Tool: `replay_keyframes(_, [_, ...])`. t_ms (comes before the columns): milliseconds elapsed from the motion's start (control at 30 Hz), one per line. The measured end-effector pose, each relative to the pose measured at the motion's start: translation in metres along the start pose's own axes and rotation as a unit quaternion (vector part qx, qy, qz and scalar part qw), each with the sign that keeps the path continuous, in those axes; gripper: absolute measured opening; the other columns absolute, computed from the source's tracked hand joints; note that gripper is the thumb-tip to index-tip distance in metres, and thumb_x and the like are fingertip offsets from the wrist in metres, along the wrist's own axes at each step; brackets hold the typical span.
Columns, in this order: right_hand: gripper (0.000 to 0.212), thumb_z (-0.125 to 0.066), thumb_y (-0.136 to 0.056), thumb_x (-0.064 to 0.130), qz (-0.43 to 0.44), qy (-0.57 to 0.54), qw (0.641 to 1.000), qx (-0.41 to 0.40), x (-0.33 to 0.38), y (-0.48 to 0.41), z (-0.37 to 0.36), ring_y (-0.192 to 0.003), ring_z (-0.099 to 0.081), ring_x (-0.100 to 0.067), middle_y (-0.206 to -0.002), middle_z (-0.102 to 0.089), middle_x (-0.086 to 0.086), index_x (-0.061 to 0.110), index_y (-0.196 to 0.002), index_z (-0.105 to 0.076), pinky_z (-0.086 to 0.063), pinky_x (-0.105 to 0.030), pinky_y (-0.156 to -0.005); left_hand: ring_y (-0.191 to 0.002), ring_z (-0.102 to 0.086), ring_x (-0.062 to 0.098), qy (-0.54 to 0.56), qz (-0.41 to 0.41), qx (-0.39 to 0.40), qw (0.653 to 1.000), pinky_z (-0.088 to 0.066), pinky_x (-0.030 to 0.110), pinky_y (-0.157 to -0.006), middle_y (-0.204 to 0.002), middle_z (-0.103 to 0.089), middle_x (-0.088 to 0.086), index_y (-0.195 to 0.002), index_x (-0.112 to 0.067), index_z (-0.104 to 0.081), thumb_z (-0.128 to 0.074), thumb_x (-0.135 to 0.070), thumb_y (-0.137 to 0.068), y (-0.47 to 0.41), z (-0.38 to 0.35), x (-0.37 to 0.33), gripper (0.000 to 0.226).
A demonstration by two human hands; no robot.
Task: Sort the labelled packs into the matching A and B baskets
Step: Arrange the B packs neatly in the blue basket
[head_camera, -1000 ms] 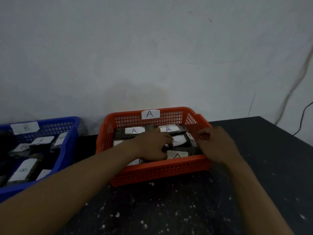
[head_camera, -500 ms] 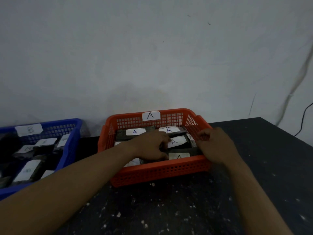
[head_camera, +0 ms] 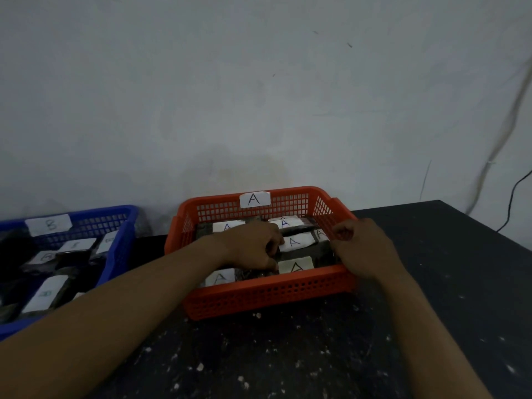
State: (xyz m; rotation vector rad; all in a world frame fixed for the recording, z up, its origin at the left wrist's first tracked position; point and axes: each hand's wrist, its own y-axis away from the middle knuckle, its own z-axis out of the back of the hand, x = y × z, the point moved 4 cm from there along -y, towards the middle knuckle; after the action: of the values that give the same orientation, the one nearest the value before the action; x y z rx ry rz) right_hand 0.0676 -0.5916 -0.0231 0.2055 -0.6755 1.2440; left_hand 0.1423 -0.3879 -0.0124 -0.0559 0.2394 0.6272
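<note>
Head view. An orange basket (head_camera: 267, 292) is sitting on the dark, white-flecked bench (head_camera: 288, 355), against the wall (head_camera: 259, 96), and is carrying a white tag marked A (head_camera: 254, 199) on its far rim. Inside, dark packs are lying flat, each bearing a white label marked A; one such pack (head_camera: 296, 241) is showing between the two hands, another (head_camera: 295, 265) is lying just behind the near wall, and a third label (head_camera: 220, 277) is peeking out under the left forearm.

The left hand (head_camera: 253, 247) is reaching into the basket, knuckles up, with its fingers (head_camera: 272, 254) curled down onto the packs at the centre; whether they are pinching a pack or merely pressing on it cannot be told. The right hand (head_camera: 362, 249) is resting at the basket's right wall, its fingers bent inward over the rim and their tips hidden (grip cannot be told).

To the left, well apart from the hands, a blue basket (head_camera: 121, 246) is standing on the same bench with a white tag marked B (head_camera: 49, 225) on its far rim. It is holding more dark packs (head_camera: 46, 293) with white labels, whose letters are too blurred to read with confidence. A black cable (head_camera: 514, 197) is hanging down the wall at far right.
</note>
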Motion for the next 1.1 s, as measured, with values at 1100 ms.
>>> replay_keyframes(1100, [0.037,-0.056,-0.084,0.042,0.221,0.048,0.967,-0.119,0.144,0.076,-0.006,-0.117,-0.042,-0.024,-0.122,-0.056,-0.004,0.021,-0.114,-0.060,-0.039,-0.041,-0.096,-0.089,-0.060,-0.007,0.186,0.087,-0.276,0.939,-0.047,0.007,-0.077,-0.096,-0.067,-0.018,-0.093,-0.030,-0.071,-0.070,-0.023,-0.085,0.161,0.057,0.019,0.010])
